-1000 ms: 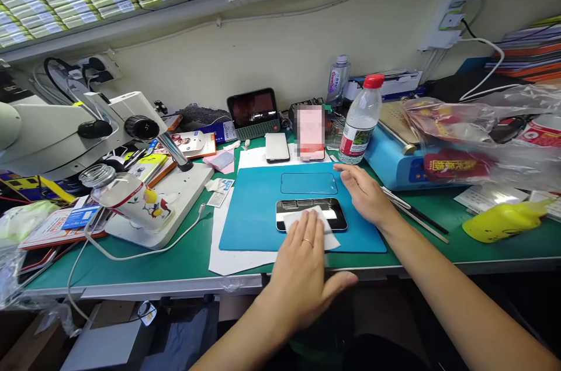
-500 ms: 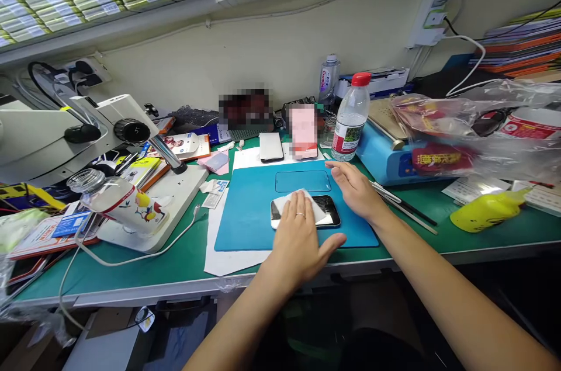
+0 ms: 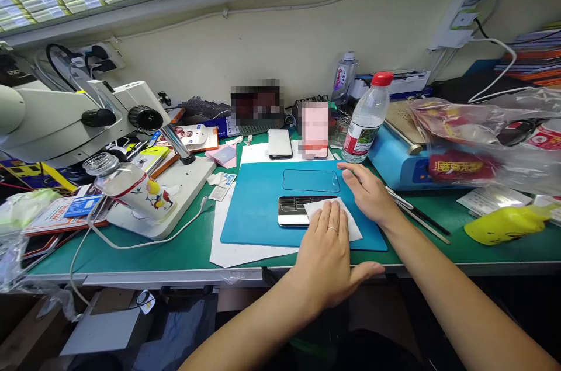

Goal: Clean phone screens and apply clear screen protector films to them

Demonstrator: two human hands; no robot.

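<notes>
On the blue mat (image 3: pixel 249 207) lies a smartphone (image 3: pixel 291 212) with a dark, shiny upper face. My left hand (image 3: pixel 326 248) presses flat on a white wipe (image 3: pixel 350 225) over the phone's right part; its fingers are straight and the thumb sticks out to the right. The wipe overhangs the phone's right end, which is hidden. My right hand (image 3: pixel 368 193) rests on the mat's right side, fingers stretched out and holding nothing. A clear screen protector with a dark outline (image 3: pixel 311 180) lies just behind the phone.
A microscope (image 3: pixel 144 117) and a glass jar (image 3: pixel 131 187) stand left. Behind the mat are a white phone (image 3: pixel 280 144) and a red-capped bottle (image 3: pixel 366 120). To the right lie a blue machine (image 3: pixel 394 163), tweezers (image 3: pixel 421 219) and a yellow squeeze bottle (image 3: pixel 504 226).
My left hand has slid the wipe rightward along the phone, baring its left part. My right hand stays at the mat's right side. The camera view has shifted slightly.
</notes>
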